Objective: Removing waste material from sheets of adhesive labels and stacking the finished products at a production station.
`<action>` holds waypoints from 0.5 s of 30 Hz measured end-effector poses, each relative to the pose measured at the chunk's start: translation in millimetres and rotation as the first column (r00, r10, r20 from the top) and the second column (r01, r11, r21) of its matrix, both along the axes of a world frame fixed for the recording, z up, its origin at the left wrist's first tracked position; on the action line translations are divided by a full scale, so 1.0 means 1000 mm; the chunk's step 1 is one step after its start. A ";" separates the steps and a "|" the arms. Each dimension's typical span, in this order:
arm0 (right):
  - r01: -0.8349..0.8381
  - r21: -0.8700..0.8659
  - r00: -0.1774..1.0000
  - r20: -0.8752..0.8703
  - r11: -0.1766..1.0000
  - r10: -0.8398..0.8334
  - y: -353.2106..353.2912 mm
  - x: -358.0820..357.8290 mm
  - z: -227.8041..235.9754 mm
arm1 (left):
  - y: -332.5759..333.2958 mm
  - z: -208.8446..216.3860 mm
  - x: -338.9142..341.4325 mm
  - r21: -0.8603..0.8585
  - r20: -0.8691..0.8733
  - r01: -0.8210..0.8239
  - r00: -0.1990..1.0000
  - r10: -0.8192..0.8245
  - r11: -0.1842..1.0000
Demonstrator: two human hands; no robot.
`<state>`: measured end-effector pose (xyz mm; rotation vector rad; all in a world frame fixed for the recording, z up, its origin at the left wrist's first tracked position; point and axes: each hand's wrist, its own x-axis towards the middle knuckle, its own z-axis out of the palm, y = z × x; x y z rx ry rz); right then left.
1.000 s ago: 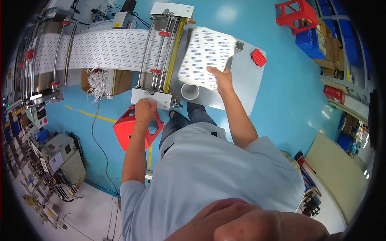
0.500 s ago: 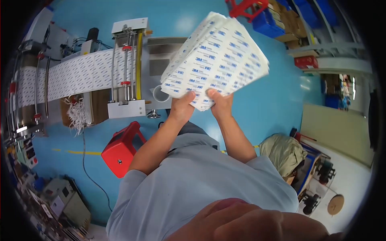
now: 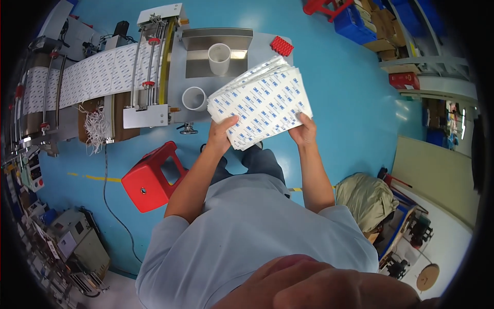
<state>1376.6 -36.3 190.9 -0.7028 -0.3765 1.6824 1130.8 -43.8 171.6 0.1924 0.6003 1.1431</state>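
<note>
A thick stack of white sheets point(image 3: 265, 105) with a repeated blue print is held up in front of me, its layers slightly fanned at the upper left. My left hand point(image 3: 222, 134) grips the near left corner, thumb on top. On the right side, my right hand point(image 3: 304, 129) pinches the edge with its thumb over the top sheet. The fingers of both hands are mostly hidden beneath the stack. Just beyond it, on the machine's metal end table point(image 3: 175, 56), stand a white cup-like cylinder point(image 3: 219, 59) and a white tube point(image 3: 194, 99).
At left, a roller machine point(image 3: 149, 72) carries a printed web point(image 3: 98, 72). A red stool point(image 3: 154, 177) stands near my left arm. White string-like scraps point(image 3: 96, 129) hang by a carton. A red bumpy block point(image 3: 282, 46) lies at the table's far corner. Blue bins point(image 3: 355, 24) stand far right.
The stack has come lower and nearer to me, and its wide fan has closed up. My right hand has shifted right, away from my left, to the stack's side. Cylinder and red block now show.
</note>
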 end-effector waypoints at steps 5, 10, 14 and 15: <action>-0.211 -0.128 0.953 0.195 0.969 0.233 0.030 0.082 -0.143 | 0.011 -0.135 0.053 -0.017 -0.236 -0.007 0.972 0.003 1.000; -0.341 -0.070 0.837 0.432 0.938 0.337 0.079 0.123 -0.296 | 0.060 -0.272 0.078 0.112 -0.468 0.098 0.883 -0.035 0.989; -0.304 -0.015 0.687 0.689 0.952 0.230 0.096 0.139 -0.393 | 0.089 -0.349 0.090 0.345 -0.598 0.213 0.800 0.039 0.914; -0.311 0.003 0.678 0.702 0.950 0.220 0.100 0.144 -0.408 | 0.091 -0.368 0.093 0.378 -0.645 0.257 0.762 0.054 0.889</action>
